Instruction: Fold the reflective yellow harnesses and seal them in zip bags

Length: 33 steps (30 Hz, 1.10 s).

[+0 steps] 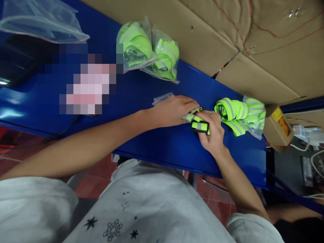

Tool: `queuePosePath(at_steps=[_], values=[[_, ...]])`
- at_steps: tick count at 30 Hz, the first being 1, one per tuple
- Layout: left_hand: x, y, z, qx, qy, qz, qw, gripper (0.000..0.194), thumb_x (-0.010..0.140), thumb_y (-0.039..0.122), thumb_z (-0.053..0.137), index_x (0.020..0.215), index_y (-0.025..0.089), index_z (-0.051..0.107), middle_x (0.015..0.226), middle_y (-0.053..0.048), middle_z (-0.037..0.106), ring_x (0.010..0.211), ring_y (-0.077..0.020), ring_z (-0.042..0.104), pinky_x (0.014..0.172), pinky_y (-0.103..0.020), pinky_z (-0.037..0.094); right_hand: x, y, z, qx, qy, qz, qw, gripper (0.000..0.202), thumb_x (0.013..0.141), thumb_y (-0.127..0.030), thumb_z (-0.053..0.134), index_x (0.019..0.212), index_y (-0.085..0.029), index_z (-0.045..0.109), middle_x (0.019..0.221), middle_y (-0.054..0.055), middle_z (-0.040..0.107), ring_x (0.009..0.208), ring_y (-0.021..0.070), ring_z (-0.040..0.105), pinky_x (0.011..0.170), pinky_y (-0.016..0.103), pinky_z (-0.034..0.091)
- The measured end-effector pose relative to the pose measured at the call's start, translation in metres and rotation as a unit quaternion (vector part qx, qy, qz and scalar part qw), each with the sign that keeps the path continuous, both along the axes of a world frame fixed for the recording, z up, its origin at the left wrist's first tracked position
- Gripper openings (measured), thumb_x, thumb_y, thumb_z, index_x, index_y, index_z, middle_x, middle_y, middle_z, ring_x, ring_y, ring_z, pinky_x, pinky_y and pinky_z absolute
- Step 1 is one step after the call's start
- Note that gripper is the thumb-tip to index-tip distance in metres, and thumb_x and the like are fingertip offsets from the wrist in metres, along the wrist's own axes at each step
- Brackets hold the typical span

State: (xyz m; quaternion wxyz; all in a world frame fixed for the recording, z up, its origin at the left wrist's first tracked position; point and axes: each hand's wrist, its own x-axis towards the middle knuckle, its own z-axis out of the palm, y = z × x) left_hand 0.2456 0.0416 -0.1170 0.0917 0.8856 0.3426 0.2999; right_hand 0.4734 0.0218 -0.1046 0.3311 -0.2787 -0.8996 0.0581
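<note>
Both of my hands meet over the blue table. My right hand (214, 130) is closed around a folded neon-green strap (199, 126) with grey reflective bands and a black buckle. My left hand (177, 109) lies against the strap's left end, its fingers bent over it and their tips partly hidden. A bit of clear plastic (163, 98) shows behind my left hand. Right of my hands sit rolled green straps (231, 108), next to more green strap in a clear bag (254, 111). Two clear bags of green straps (135, 44) (165, 57) lie at the back edge.
The blue table (152, 145) is bordered at the back by brown cardboard (215, 44). An open carton (277, 128) stands at its right end. Large clear bags (43, 18) and a black object (20, 60) lie on the left. Another person's arm (293, 212) shows at lower right.
</note>
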Motion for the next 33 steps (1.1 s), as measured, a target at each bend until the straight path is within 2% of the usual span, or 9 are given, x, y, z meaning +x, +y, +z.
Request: queuePosePath(at_steps=[5,9,14,16,21,25,27,30,33], values=[[0.005,-0.005,0.004,0.052,0.02,-0.011,0.998,0.027,0.098,0.018,0.058,0.122,0.009,0.064,0.123,-0.017,0.073,0.116,-0.0272,0.071,0.103,-0.041,0.055,-0.004,-0.004,0.0,0.001,0.007,-0.041,0.999,0.029,0.101,-0.033,0.053,0.129,-0.025,0.056,0.122,0.01,0.06,0.116,0.0276,0.06,0.102,0.049,0.05],[0.009,-0.008,0.007,0.034,0.018,-0.003,0.999,0.026,0.096,0.017,0.057,0.12,0.011,0.064,0.121,-0.015,0.074,0.112,-0.0265,0.072,0.099,-0.039,0.055,-0.006,-0.007,0.002,-0.012,0.024,-0.018,0.999,0.044,0.097,-0.045,0.062,0.133,-0.023,0.048,0.123,0.012,0.054,0.117,0.0292,0.058,0.1,0.05,0.051],[0.013,-0.011,0.01,0.024,0.03,0.003,0.999,0.024,0.1,0.026,0.054,0.115,0.011,0.065,0.116,-0.015,0.075,0.107,-0.0264,0.073,0.093,-0.038,0.055,-0.01,-0.006,0.001,0.011,0.086,-0.043,0.995,0.018,0.101,-0.036,0.058,0.114,-0.026,0.05,0.108,0.007,0.057,0.102,0.0237,0.062,0.092,0.045,0.053],[0.015,-0.012,0.01,0.029,0.03,0.012,0.999,0.024,0.101,0.026,0.053,0.114,0.01,0.066,0.116,-0.016,0.075,0.106,-0.0268,0.073,0.093,-0.039,0.056,-0.015,-0.007,-0.001,0.011,0.1,-0.068,0.993,0.019,0.102,-0.037,0.058,0.115,-0.026,0.05,0.108,0.007,0.056,0.104,0.0241,0.061,0.094,0.046,0.052],[0.019,-0.016,0.007,0.061,0.016,0.005,0.998,0.027,0.096,0.012,0.05,0.119,0.011,0.065,0.122,-0.014,0.074,0.115,-0.0253,0.071,0.103,-0.041,0.055,-0.028,-0.017,-0.002,0.046,0.064,-0.064,0.995,0.059,0.104,-0.068,0.032,0.138,-0.024,0.051,0.132,0.014,0.051,0.128,0.0315,0.055,0.11,0.054,0.048],[0.022,-0.022,0.009,0.03,-0.008,-0.027,0.999,0.03,0.095,0.014,0.051,0.121,0.014,0.065,0.127,-0.012,0.073,0.118,-0.0255,0.07,0.104,-0.04,0.056,-0.027,-0.015,0.008,0.057,0.01,-0.064,0.996,0.073,0.096,-0.082,0.032,0.139,-0.026,0.053,0.14,0.015,0.051,0.137,0.0367,0.052,0.114,0.057,0.048],[0.021,-0.023,0.014,0.0,-0.045,-0.018,0.999,0.032,0.095,0.017,0.054,0.126,0.017,0.063,0.129,-0.011,0.073,0.119,-0.0258,0.07,0.102,-0.04,0.056,-0.021,-0.01,0.015,0.079,0.051,-0.041,0.995,0.065,0.094,-0.078,0.047,0.136,-0.029,0.056,0.138,0.012,0.054,0.132,0.0376,0.057,0.113,0.059,0.049],[0.016,-0.021,0.022,-0.05,-0.097,0.034,0.993,0.033,0.099,0.028,0.058,0.131,0.021,0.061,0.128,-0.008,0.073,0.118,-0.0258,0.071,0.099,-0.039,0.056,-0.007,-0.007,0.025,0.106,0.113,-0.03,0.987,0.046,0.091,-0.049,0.072,0.133,-0.032,0.064,0.127,0.008,0.061,0.118,0.0339,0.066,0.108,0.056,0.054],[0.008,-0.016,0.025,-0.063,-0.107,0.062,0.99,0.035,0.101,0.039,0.057,0.132,0.022,0.061,0.128,-0.008,0.073,0.118,-0.0263,0.071,0.098,-0.039,0.055,0.001,-0.011,0.031,0.08,0.083,-0.054,0.992,0.032,0.093,-0.027,0.07,0.124,-0.032,0.073,0.113,0.005,0.072,0.105,0.0294,0.072,0.096,0.052,0.061]])
